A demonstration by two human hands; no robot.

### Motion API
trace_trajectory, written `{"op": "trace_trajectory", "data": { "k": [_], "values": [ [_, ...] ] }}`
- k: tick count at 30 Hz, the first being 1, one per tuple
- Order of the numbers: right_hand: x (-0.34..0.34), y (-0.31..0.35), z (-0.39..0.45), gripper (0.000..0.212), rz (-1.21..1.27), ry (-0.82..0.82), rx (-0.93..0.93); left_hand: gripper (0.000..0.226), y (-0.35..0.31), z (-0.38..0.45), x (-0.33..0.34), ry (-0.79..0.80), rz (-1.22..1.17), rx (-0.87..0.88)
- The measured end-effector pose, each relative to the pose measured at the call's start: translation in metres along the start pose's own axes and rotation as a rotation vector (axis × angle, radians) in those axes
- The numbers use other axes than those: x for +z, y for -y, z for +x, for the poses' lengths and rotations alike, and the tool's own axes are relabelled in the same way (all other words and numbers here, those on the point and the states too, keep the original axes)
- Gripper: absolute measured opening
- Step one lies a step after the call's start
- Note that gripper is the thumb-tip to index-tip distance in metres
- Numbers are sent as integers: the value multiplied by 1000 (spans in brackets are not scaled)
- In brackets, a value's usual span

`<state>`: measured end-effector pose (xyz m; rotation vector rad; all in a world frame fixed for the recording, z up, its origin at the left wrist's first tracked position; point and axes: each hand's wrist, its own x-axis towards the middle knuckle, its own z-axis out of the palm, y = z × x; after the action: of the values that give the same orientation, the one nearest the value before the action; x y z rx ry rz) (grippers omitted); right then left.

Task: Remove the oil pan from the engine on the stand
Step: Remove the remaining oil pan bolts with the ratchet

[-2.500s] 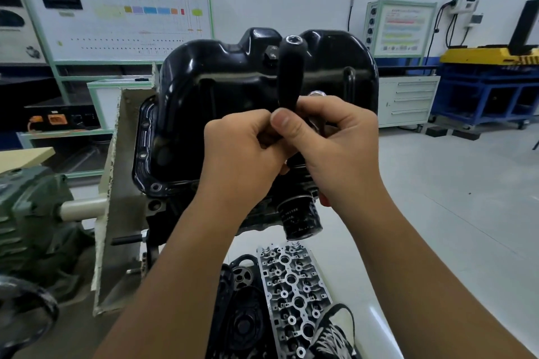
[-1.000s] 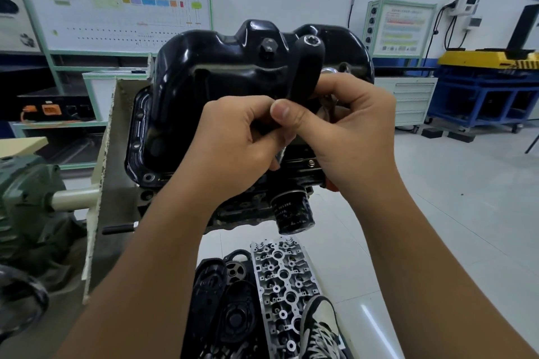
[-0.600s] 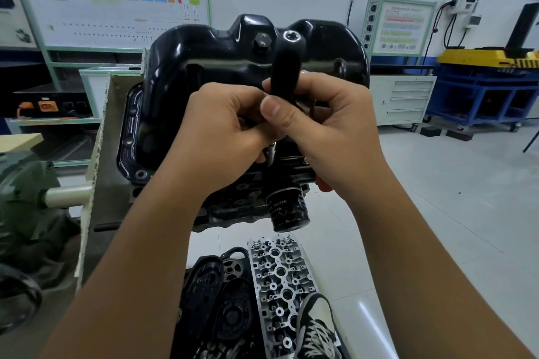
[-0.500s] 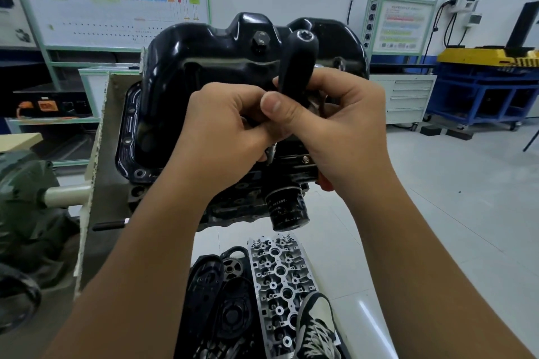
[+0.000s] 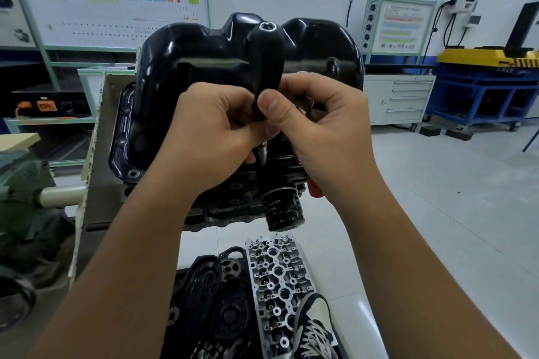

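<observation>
The black oil pan (image 5: 221,73) sits on the engine (image 5: 233,201) on the stand, facing the person, and the 2 hands, left hand (image 5: 210,137) and right hand (image 5: 326,131), curl tightly around the ratchet handle (image 5: 267,58), probably to loosen a pan bolt.

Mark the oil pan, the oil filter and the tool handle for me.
oil pan (image 5: 186,67): head view, glossy black side left of the hands.
oil filter (image 5: 283,208): head view, black canister body below the hands.
tool handle (image 5: 267,49): head view, upper grip above the thumbs.
</observation>
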<state>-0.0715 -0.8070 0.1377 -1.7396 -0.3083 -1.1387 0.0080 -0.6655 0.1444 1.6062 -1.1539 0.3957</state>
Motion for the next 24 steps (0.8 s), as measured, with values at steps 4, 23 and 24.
{"op": "trace_trajectory", "data": {
  "k": [4, 23, 24],
  "values": [
    [2, 2, 1, 25, 18, -16, -10, 13, 0, -3, 5, -29, -5, 53],
    [4, 2, 1, 6, -163, 55, -30, 13, 10, -7, 5, 20, 61, 23],
    [3, 1, 1, 7, -146, 68, -4, 11, 11, -7, 6, 9, 65, 16]
  ]
}}
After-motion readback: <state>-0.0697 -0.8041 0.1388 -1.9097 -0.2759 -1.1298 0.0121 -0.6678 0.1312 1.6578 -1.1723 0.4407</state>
